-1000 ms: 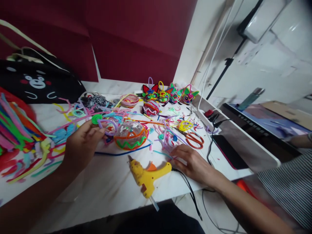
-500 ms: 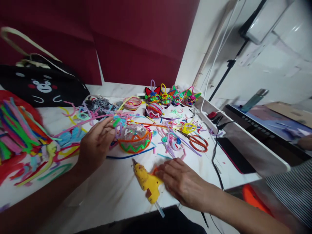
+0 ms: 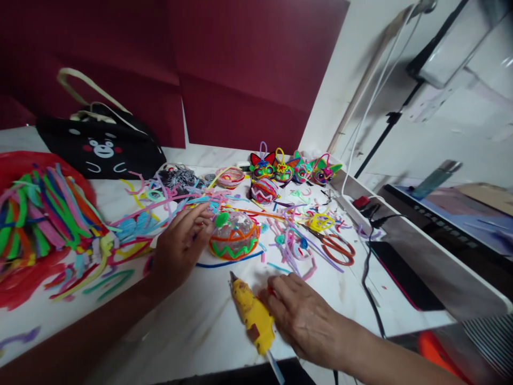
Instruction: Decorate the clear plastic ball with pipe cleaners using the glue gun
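My right hand (image 3: 298,310) is wrapped round the handle of a yellow hot glue gun (image 3: 254,318), its nozzle pointing away from me and a clear glue stick jutting from the rear. A see-through dome (image 3: 236,222), trimmed with orange and green pipe cleaner, sits on the table just beyond the nozzle. At its left side is my left hand (image 3: 186,238), fingers bent and drawn together. A small green pipe-cleaner piece (image 3: 222,219) shows at the thumb tip, against the dome's upper left; the exact contact is hard to see.
Loose pipe cleaners (image 3: 290,246) and orange-handled scissors (image 3: 339,249) lie to the right, near a black phone (image 3: 404,275) and a power cable. Several finished animal-head ornaments (image 3: 284,171) stand at the back. On the left are a pipe-cleaner bundle (image 3: 48,214) and a black bag (image 3: 100,152).
My left hand has moved right, bringing the green piece from beside the dome to its upper left. The glue gun stays in my right hand. The whole view has shifted a little.
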`<state>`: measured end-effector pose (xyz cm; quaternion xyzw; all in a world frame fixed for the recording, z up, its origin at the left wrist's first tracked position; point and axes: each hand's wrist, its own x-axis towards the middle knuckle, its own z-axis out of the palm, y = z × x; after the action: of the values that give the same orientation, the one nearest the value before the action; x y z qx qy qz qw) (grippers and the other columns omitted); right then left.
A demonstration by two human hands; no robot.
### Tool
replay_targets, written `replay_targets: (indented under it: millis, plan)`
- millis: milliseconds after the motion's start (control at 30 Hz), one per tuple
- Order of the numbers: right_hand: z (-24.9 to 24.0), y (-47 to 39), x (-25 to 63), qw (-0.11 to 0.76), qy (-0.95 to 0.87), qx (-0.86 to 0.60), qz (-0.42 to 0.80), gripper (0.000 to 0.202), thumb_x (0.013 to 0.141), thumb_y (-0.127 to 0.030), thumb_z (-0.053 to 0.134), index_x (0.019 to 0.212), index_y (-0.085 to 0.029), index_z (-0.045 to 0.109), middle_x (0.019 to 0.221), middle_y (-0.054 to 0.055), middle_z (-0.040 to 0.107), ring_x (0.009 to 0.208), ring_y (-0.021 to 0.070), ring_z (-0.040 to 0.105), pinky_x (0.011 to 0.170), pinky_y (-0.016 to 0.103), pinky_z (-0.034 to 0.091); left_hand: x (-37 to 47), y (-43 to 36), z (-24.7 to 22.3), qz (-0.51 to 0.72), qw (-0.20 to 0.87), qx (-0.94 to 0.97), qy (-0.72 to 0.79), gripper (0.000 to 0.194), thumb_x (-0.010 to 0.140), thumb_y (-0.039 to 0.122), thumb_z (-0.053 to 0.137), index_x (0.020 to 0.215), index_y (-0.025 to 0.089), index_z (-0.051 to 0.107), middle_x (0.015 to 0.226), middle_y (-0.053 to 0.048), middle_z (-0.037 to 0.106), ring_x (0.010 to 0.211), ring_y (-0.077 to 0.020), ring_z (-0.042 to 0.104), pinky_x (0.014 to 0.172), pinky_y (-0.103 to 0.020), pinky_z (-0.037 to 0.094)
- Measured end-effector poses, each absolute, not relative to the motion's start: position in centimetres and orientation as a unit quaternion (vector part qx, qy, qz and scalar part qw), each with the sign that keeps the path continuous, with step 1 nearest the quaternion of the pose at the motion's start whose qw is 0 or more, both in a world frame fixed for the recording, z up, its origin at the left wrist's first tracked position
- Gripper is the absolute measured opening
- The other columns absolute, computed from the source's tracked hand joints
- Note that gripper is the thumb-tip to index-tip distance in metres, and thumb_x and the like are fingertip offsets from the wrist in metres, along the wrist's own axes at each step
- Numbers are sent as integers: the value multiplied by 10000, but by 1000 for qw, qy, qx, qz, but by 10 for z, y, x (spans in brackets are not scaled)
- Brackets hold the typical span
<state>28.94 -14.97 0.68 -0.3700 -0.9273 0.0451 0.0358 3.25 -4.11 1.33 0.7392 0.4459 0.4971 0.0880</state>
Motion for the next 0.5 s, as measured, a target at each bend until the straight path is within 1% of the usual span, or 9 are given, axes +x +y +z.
replay_targets:
  millis: [133,233,300,400,500]
  plan:
    - [13,-151,295,67,-920,-373,96,370,923,-130,476,1288,-97,528,1106,146,576,1001,272,556,911,446,491,29,-40,7,489,56,763,418,390,958,358,570,1313,197,566,1105,-55,655,901,-159,674,807,-254,564]
    - [22,-154,301,99,-907,-377,160,424,893,-116,507,1316,-144,501,1153,128,554,1060,257,556,968,430,486,26,-38,5,476,21,778,410,387,956,354,590,1315,210,568,1132,-48,647,866,-148,677,825,-253,561]
    - [29,-157,306,124,-895,-385,190,463,889,-114,519,1343,-189,474,1195,117,544,1096,249,561,989,418,489,25,-36,5,465,-6,788,404,370,961,343,584,1308,215,575,1156,-51,649,934,-171,677,887,-278,549]
    - [39,-158,314,182,-884,-378,203,460,938,-161,508,1381,-246,419,1274,111,545,1164,232,565,989,359,507,25,-33,6,456,-35,797,394,350,965,330,576,1295,215,587,1199,-64,646,1051,-209,657,961,-316,522]
    - [43,-154,322,239,-878,-361,205,457,974,-219,497,1411,-260,370,1339,113,550,1236,219,549,1025,320,489,27,-31,8,455,-29,802,385,331,967,315,572,1282,214,594,1184,-63,645,1021,-197,664,937,-304,528]
